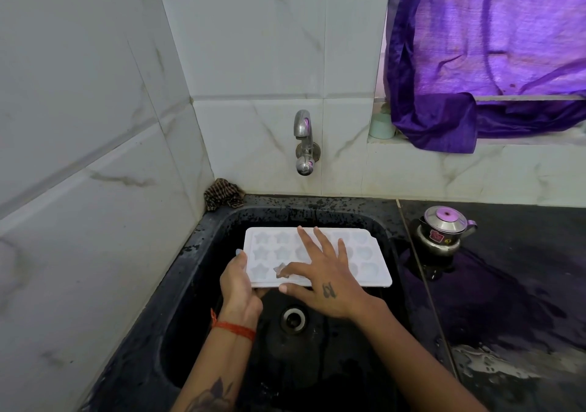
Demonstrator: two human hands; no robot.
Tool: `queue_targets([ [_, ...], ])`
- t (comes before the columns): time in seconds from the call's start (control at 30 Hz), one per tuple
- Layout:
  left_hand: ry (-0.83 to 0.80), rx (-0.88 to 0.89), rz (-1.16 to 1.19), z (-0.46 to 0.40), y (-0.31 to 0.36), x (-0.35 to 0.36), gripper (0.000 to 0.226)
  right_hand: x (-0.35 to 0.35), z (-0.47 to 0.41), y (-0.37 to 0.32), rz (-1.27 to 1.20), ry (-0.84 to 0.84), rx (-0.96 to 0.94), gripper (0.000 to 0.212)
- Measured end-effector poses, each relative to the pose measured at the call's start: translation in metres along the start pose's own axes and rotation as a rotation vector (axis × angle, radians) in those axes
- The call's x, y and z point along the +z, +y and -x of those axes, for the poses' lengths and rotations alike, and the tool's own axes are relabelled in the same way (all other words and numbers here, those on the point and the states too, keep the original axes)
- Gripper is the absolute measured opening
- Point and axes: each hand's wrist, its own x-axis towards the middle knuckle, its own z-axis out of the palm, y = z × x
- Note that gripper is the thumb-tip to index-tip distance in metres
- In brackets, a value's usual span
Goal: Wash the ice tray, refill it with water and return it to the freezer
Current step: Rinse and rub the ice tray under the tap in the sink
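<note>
A white ice tray [364, 259] with star and heart shaped cells is held level over the black sink [209, 240]. My left hand [237, 285] grips the tray's left near corner, thumb on the rim and fingers beneath. My right hand [323, 278] lies on top of the tray with fingers spread and straight, its index finger touching a star cell at the near row. The metal tap [303, 142] on the tiled wall is behind the tray, and no water runs from it.
The sink drain [294, 318] lies below the tray. A crumpled cloth [223, 193] sits at the sink's back left corner. A small steel kettle [442, 231] stands on the wet black counter [507, 285] to the right. A purple curtain [485, 56] hangs over the window ledge.
</note>
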Motion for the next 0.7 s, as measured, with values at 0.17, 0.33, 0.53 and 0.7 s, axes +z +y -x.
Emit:
queue_targets([
  [0.17,-0.013,-0.001,-0.014,-0.0011,-0.0032,0.0002,0.028,0.0005,0.0016,-0.0006,0.070,0.003,0.010,0.053],
  [0.33,-0.016,0.002,-0.007,-0.0018,-0.0021,0.0007,0.027,0.0022,0.0022,-0.0052,0.066,0.031,0.003,0.073],
  [0.53,-0.011,-0.021,-0.003,-0.0033,-0.0039,-0.0016,0.023,-0.0027,0.0023,-0.0040,0.052,-0.008,0.001,0.040],
  [0.7,-0.013,-0.015,-0.011,-0.0039,-0.0063,-0.0016,0.022,0.0011,0.0044,-0.0038,0.042,-0.002,0.013,0.063],
])
